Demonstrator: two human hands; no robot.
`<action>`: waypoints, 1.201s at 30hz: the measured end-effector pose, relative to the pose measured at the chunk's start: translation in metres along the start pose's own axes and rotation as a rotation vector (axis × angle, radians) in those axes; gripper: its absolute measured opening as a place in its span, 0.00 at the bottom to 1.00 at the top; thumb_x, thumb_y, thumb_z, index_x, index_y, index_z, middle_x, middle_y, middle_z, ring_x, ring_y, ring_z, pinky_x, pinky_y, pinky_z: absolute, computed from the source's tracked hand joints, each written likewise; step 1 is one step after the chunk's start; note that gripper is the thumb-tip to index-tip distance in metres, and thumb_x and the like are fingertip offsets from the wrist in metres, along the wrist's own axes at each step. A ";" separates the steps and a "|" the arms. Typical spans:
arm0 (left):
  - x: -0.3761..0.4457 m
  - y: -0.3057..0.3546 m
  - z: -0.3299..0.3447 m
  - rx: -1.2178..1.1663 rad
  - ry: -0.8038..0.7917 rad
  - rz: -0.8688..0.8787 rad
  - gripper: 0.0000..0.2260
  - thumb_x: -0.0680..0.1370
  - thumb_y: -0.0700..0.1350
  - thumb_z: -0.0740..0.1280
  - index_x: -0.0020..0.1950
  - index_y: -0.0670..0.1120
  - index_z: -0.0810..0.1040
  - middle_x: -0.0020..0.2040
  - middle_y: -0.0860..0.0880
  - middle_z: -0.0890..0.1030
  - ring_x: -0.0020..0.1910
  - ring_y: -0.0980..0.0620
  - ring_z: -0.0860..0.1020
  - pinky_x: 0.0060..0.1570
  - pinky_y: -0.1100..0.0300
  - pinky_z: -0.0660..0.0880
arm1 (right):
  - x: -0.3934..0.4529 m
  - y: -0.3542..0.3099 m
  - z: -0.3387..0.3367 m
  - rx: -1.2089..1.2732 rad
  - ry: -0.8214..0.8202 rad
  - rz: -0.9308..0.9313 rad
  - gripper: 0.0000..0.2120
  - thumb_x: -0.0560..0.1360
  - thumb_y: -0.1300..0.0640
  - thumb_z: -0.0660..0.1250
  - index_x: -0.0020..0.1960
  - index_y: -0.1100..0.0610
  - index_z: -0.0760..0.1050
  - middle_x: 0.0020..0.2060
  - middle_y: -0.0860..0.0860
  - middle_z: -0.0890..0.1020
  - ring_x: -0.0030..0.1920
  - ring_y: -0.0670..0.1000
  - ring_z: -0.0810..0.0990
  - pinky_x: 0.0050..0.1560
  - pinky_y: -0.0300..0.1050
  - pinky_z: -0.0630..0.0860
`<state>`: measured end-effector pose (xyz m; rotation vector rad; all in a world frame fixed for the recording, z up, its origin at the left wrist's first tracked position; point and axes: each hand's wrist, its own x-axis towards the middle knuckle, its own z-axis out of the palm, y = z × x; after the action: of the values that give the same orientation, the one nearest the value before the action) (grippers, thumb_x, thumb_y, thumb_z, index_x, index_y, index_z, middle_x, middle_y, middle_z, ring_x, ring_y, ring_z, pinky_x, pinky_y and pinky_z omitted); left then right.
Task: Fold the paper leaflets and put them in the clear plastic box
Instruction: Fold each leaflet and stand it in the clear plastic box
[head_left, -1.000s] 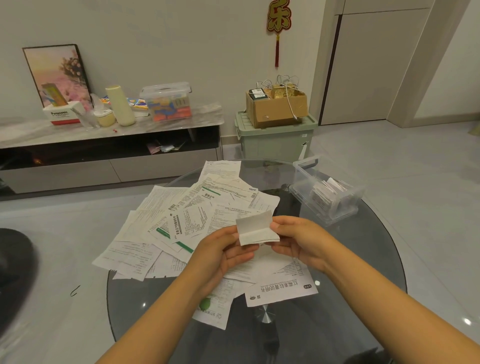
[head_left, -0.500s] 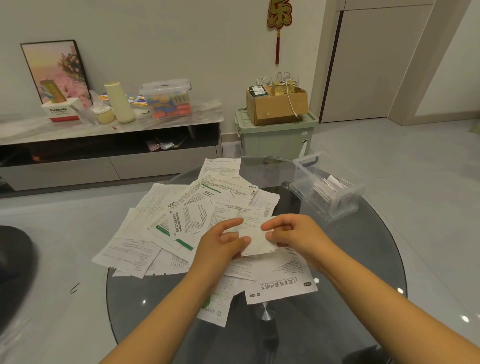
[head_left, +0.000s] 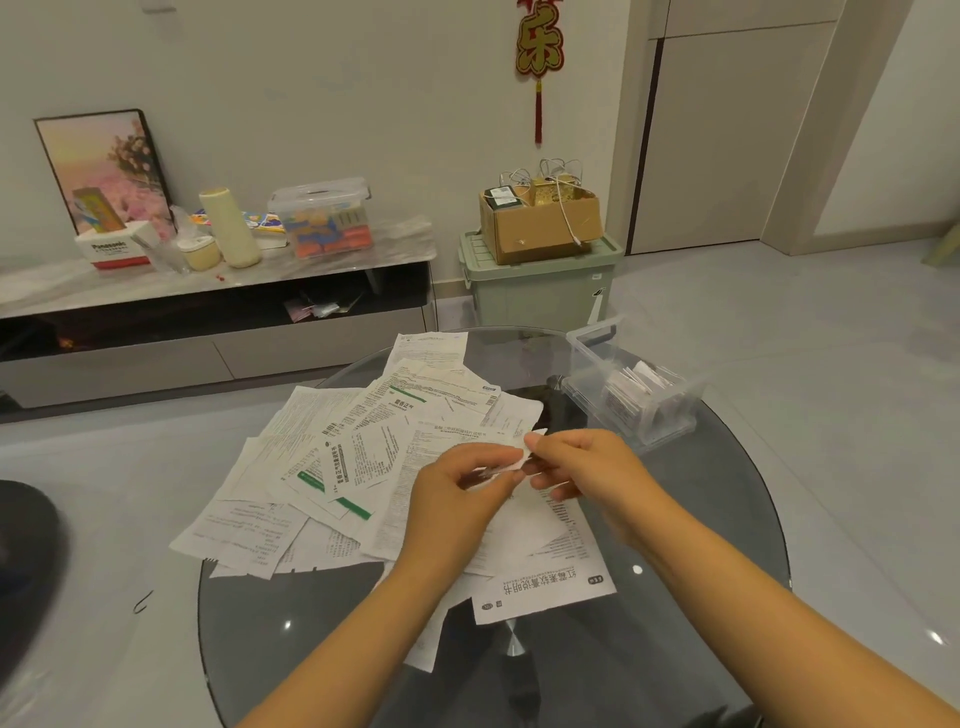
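A small folded white leaflet (head_left: 521, 459) is pinched between my left hand (head_left: 457, 493) and my right hand (head_left: 582, 473), just above the paper pile; most of it is hidden by my fingers. Several unfolded printed leaflets (head_left: 374, 457) lie spread over the left and middle of the round dark glass table (head_left: 701, 545). The clear plastic box (head_left: 631, 395) stands at the table's far right, up and to the right of my right hand, with several folded leaflets inside.
Beyond the table stand a green storage bin (head_left: 540, 291) carrying a cardboard box (head_left: 540, 223), and a low cabinet (head_left: 208, 312) with assorted items. A dark object (head_left: 26, 551) sits at the left edge. Pale floor surrounds the table.
The leaflet was held up open between both hands; it has been folded smaller and flattened, and both hands have closed together on it, slightly lower over the pile.
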<state>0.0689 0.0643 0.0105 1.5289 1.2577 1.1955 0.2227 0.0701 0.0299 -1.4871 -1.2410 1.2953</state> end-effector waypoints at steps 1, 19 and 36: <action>0.001 0.001 0.004 0.012 -0.019 0.014 0.12 0.71 0.38 0.73 0.44 0.56 0.82 0.49 0.57 0.83 0.50 0.61 0.80 0.53 0.62 0.78 | 0.000 0.000 -0.002 0.003 0.016 0.000 0.10 0.76 0.52 0.66 0.45 0.56 0.82 0.37 0.50 0.85 0.37 0.46 0.82 0.38 0.37 0.77; 0.066 0.035 0.107 -0.033 -0.195 0.120 0.13 0.76 0.35 0.64 0.55 0.51 0.80 0.59 0.50 0.79 0.58 0.55 0.77 0.55 0.69 0.74 | 0.028 -0.016 -0.099 -0.494 0.645 -0.306 0.08 0.77 0.57 0.63 0.50 0.58 0.80 0.40 0.49 0.79 0.42 0.52 0.79 0.46 0.50 0.79; 0.150 0.029 0.157 0.963 -0.605 0.666 0.32 0.70 0.54 0.40 0.63 0.49 0.76 0.62 0.52 0.77 0.56 0.52 0.70 0.55 0.55 0.60 | 0.080 -0.015 -0.157 -0.982 0.680 -0.387 0.08 0.76 0.60 0.63 0.44 0.61 0.81 0.39 0.54 0.82 0.40 0.54 0.77 0.39 0.44 0.72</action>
<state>0.2370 0.2038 0.0281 2.8954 0.9338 0.3239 0.3749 0.1576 0.0529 -1.9392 -1.6243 -0.1846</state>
